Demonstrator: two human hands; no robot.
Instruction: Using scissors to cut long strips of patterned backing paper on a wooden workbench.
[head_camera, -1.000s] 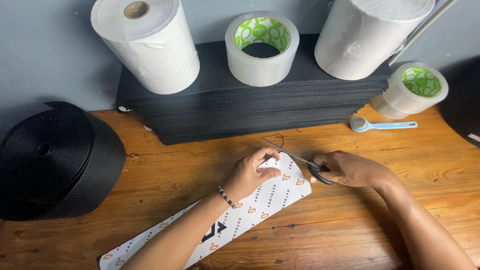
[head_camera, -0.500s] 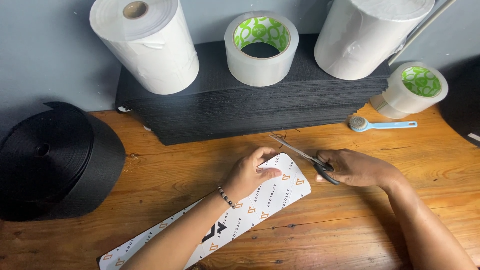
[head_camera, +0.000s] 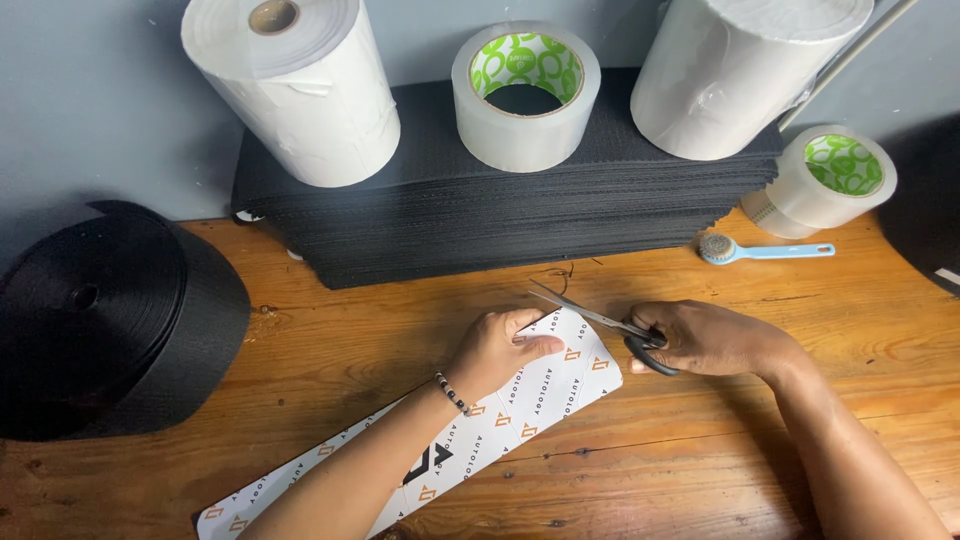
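Left hand (head_camera: 497, 348) pressed flat-fingered on the far end of a long white printed card strip (head_camera: 440, 440), pinning it to the wooden tabletop (head_camera: 700, 470); fingers curled over the strip's rounded end, not closed around it. Beaded bracelet (head_camera: 451, 392) on the left wrist. Right hand (head_camera: 715, 340) clenched around the black handles of a pair of scissors (head_camera: 600, 322), blades parted, tips pointing left and away, just above the strip's far corner and near the left fingertips. Strip lying diagonally, from lower left of view up toward centre, orange marks and a black emblem on its face. Behind the hands: stack of black sheets (head_camera: 520, 200) against the grey wall, carrying two large white paper rolls (head_camera: 295, 90) (head_camera: 745, 70) and a clear tape roll (head_camera: 525, 95) between them. Second tape roll (head_camera: 825, 180) on the table at right, small blue-handled brush (head_camera: 760, 250) just beside it. Large coil of black webbing (head_camera: 105, 320) at far left, well apart from both hands.
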